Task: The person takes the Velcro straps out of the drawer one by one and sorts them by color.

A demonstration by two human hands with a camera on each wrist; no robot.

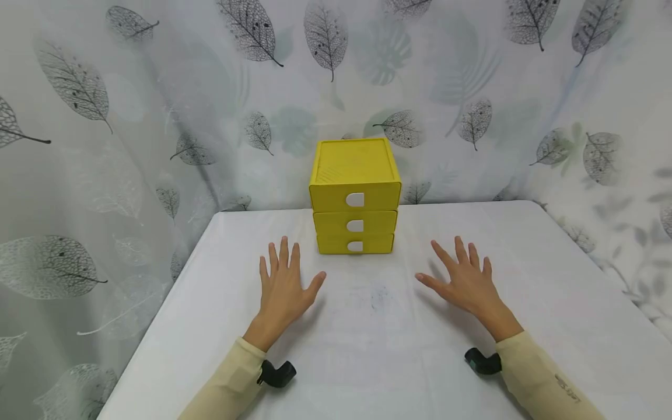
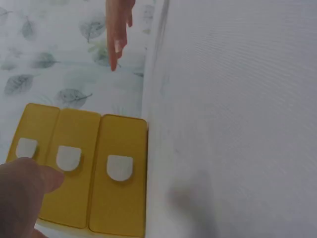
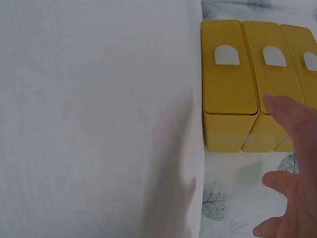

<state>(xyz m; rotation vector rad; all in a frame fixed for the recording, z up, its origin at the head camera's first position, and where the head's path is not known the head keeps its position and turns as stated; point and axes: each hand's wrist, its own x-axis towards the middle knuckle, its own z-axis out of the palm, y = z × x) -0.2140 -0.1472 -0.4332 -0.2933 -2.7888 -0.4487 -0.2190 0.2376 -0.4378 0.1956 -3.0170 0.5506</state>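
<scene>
A yellow box of three stacked drawers point(image 1: 354, 197), each with a white rounded tab on its front, stands at the back middle of the table. My left hand point(image 1: 284, 291) is in front of it and to its left, fingers spread and thumb pointing toward the middle. To the front right is my right hand point(image 1: 467, 284), also with fingers spread. Neither hand holds anything or touches the box. In the left wrist view the left thumb point(image 2: 25, 191) overlaps the drawer fronts point(image 2: 119, 198); the right wrist view shows part of the right hand point(image 3: 297, 148) before the drawers point(image 3: 230, 89).
A white cloth covers the table point(image 1: 367, 344), with a faint bluish smudge point(image 1: 379, 296) near the middle. Leaf-patterned curtains point(image 1: 184, 76) hang behind and at the sides. A black wrist mount point(image 1: 278, 373) shows at the left sleeve, another mount point(image 1: 482, 361) at the right.
</scene>
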